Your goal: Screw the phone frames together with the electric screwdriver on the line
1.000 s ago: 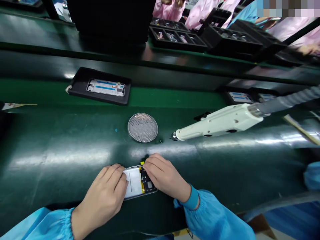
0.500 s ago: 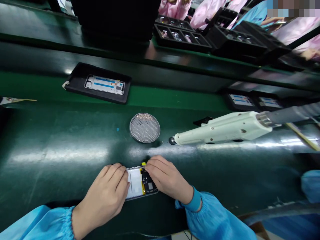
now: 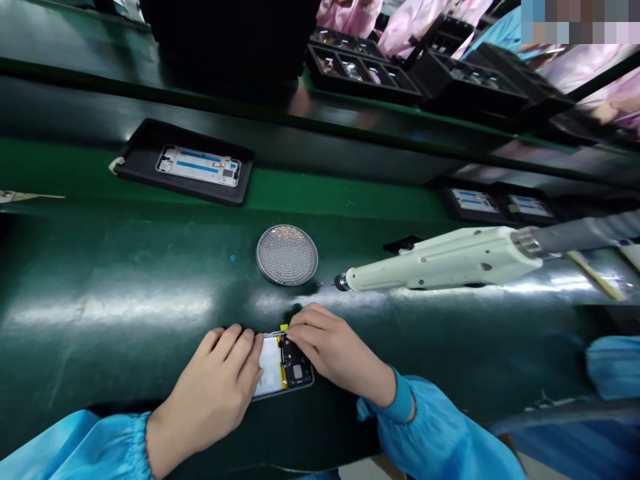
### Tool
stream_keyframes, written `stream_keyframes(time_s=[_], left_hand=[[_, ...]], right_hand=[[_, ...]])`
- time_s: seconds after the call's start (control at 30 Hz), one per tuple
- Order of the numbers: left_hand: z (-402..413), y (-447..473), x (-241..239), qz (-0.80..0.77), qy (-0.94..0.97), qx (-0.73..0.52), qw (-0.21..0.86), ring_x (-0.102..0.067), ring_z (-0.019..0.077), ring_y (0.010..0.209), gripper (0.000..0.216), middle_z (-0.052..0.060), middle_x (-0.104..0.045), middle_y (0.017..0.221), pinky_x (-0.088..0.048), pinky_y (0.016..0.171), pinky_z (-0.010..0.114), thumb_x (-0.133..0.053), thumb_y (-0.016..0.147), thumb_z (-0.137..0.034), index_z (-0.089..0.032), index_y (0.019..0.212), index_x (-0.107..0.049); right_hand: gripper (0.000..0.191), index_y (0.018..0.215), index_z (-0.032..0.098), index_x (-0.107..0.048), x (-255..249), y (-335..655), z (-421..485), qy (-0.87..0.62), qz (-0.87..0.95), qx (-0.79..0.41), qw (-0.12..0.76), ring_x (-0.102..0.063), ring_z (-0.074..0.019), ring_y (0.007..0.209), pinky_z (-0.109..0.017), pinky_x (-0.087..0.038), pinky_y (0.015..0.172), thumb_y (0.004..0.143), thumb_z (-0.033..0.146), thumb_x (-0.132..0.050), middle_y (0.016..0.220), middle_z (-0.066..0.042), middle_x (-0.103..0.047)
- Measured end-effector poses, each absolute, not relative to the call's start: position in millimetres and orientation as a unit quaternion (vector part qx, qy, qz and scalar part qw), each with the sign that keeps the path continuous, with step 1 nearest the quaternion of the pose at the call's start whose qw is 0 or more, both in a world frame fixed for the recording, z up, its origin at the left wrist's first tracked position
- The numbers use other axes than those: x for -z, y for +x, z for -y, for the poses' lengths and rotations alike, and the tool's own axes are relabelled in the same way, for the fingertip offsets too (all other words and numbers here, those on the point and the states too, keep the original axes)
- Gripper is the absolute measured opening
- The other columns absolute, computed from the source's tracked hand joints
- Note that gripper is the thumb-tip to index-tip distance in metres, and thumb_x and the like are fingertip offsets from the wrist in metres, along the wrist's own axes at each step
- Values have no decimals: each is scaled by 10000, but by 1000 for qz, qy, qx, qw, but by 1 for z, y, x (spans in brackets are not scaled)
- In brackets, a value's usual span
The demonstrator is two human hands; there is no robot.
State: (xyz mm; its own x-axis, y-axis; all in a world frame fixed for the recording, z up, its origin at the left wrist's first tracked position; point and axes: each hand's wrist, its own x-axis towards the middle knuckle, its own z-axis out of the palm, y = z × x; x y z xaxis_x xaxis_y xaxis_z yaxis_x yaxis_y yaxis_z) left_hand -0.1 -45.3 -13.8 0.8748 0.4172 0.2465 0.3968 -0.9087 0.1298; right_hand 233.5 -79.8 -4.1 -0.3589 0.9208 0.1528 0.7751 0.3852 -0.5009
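Note:
An opened phone (image 3: 271, 364) lies on the green bench in front of me, its white battery area and black upper section showing. My left hand (image 3: 219, 377) covers the phone's left end, fingers curled over its far and near edges. At the far edge of the black section, by a yellow tab (image 3: 284, 327), the bent fingertips of my right hand (image 3: 330, 347) press together. Whatever sits under those fingertips is hidden. Beyond the phone stands a round grey screw tray (image 3: 287, 255) with a dimpled plate and small screws heaped at its far side.
A pale green electric screwdriver (image 3: 440, 260) lies to the right, its bit pointing at the screw tray. A black tray (image 3: 137, 170) with a phone frame (image 3: 199, 165) sits on the conveyor behind. Black parts boxes (image 3: 365, 73) line the shelf. People in pink sleeves (image 3: 407, 27) are across.
The conveyor trays appear shifted slightly left. My left fingers have slid a little right along the phone; my right hand stays at its far edge, slightly more raised.

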Motion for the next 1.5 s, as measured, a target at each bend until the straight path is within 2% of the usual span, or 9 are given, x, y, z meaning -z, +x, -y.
stream_keyframes(time_s=[0.17, 0.37, 0.47, 0.6, 0.77, 0.9, 1.23, 1.4, 1.5], left_hand=[[45, 1, 16, -204, 968, -140, 30, -554, 353, 1030, 351, 200, -637, 1119, -447, 829, 470, -508, 945, -181, 13, 1223, -600], [42, 1, 14, -206, 966, -144, 55, -550, 335, 1035, 330, 186, -627, 1109, -446, 820, 454, -493, 952, -175, -7, 1210, -612], [39, 0, 12, -205, 963, -152, 86, -545, 331, 1027, 314, 180, -624, 1083, -449, 803, 448, -496, 947, -159, -8, 1193, -618], [35, -3, 12, -191, 957, -166, 142, -536, 315, 1025, 289, 169, -621, 1087, -453, 802, 441, -501, 941, -127, -17, 1177, -626], [35, -4, 16, -189, 954, -180, 144, -534, 323, 1039, 298, 169, -629, 1092, -448, 815, 456, -506, 936, -122, -30, 1196, -620], [38, -3, 17, -192, 957, -166, 142, -531, 336, 1054, 364, 177, -626, 1107, -435, 837, 475, -503, 924, -109, -31, 1271, -579], [40, -3, 18, -189, 963, -143, 130, -515, 353, 1081, 378, 177, -621, 1158, -418, 863, 490, -491, 914, -91, -52, 1281, -576], [41, -3, 18, -189, 962, -140, 135, -508, 355, 1091, 352, 180, -608, 1188, -421, 855, 489, -492, 923, -100, -58, 1260, -586], [40, -1, 18, -188, 962, -142, 139, -512, 348, 1085, 345, 175, -612, 1180, -424, 847, 483, -490, 927, -101, -68, 1256, -590]], right_hand=[[154, 828, 190, -730, -8, 240, 63, -594, 709, -351, 148, -633, -120, 777, -259, -503, 707, 900, 153, -599, 851, -25, -697], [139, 740, 187, -725, -14, 239, 48, -609, 670, -407, 119, -608, -92, 672, -220, -446, 612, 816, 93, -658, 780, -5, -675], [126, 707, 178, -715, -14, 240, 43, -614, 641, -448, 107, -589, -78, 590, -197, -416, 543, 786, 92, -666, 681, 15, -659], [117, 687, 166, -704, -15, 241, 41, -619, 600, -499, 87, -562, -70, 498, -180, -377, 466, 775, 101, -660, 571, 29, -636], [101, 718, 163, -709, -14, 244, 42, -617, 567, -541, 71, -556, -75, 438, -174, -388, 423, 794, 141, -647, 513, 32, -603], [99, 733, 158, -707, -15, 245, 43, -622, 554, -549, 70, -551, -73, 428, -174, -396, 407, 812, 176, -650, 535, 25, -600], [122, 732, 162, -720, -19, 244, 43, -617, 563, -544, 72, -545, -51, 472, -184, -425, 461, 837, 169, -657, 649, 19, -622], [119, 731, 178, -728, -20, 244, 44, -598, 634, -484, 75, -581, -72, 584, -198, -442, 540, 829, 136, -676, 694, 10, -653], [120, 823, 171, -722, -20, 245, 49, -560, 708, -424, 70, -610, -93, 679, -212, -471, 607, 888, 171, -621, 790, -19, -678]])
